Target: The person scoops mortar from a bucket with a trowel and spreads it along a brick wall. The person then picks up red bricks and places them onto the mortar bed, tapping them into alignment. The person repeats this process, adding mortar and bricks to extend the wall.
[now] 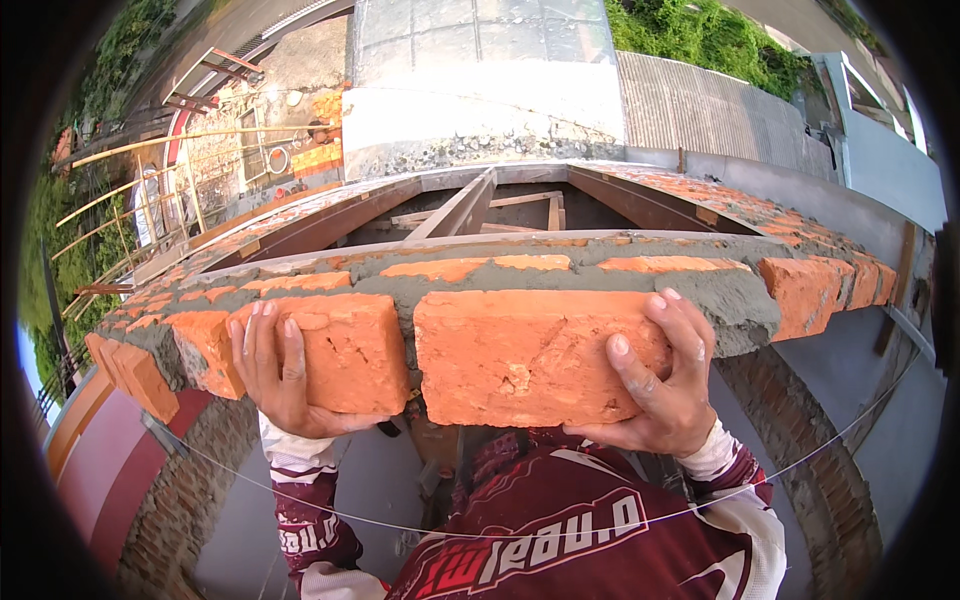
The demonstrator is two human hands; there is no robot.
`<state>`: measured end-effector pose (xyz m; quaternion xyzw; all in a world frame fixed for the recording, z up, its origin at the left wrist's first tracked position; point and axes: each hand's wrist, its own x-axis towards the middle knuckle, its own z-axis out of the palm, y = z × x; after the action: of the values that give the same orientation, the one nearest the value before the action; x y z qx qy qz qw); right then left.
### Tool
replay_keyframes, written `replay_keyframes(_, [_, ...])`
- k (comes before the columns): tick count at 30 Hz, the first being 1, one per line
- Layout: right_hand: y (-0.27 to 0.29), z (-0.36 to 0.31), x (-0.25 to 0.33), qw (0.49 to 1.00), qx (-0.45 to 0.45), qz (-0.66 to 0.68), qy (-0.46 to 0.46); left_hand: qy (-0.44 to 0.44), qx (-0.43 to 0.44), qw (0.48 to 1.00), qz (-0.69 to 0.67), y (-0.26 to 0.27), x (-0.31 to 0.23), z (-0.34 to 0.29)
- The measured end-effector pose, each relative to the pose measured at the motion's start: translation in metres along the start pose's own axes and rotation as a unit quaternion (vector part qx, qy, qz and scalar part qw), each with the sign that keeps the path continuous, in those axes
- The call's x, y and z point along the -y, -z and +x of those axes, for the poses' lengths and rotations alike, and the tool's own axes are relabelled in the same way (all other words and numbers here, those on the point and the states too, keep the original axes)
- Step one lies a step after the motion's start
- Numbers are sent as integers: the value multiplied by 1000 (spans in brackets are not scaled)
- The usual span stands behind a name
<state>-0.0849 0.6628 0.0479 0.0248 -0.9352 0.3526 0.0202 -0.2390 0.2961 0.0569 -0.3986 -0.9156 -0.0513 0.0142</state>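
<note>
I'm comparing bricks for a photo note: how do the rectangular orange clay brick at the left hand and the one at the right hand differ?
The left rectangular orange clay brick looks shorter in view than the right rectangular orange clay brick.
The left has small dark marks; the right, a pale rough patch.
Both are partly covered by the left hand and right hand respectively.

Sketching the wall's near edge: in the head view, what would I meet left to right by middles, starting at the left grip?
Left grip → left held brick → right held brick → right grip → mortar lump → next brick.
</note>
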Motion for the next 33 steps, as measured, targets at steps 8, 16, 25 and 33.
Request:
replay_keyframes(8, [2,2,-2,1000,5,0,3,-2,-1,1000,8,0,-2,0])
replay_keyframes(16, [3,4,-2,1000,15,6,9,-17,-9,1000,5,-1,0,-1])
replay_keyframes(25, [-3,2,-3,1000,-10,1,26,-23,-32,999,10,-7,3,-9])
replay_keyframes(33, [-11,-2,-10,995,-43,-46,76,-40,-89,995,14,-14,8,-12])
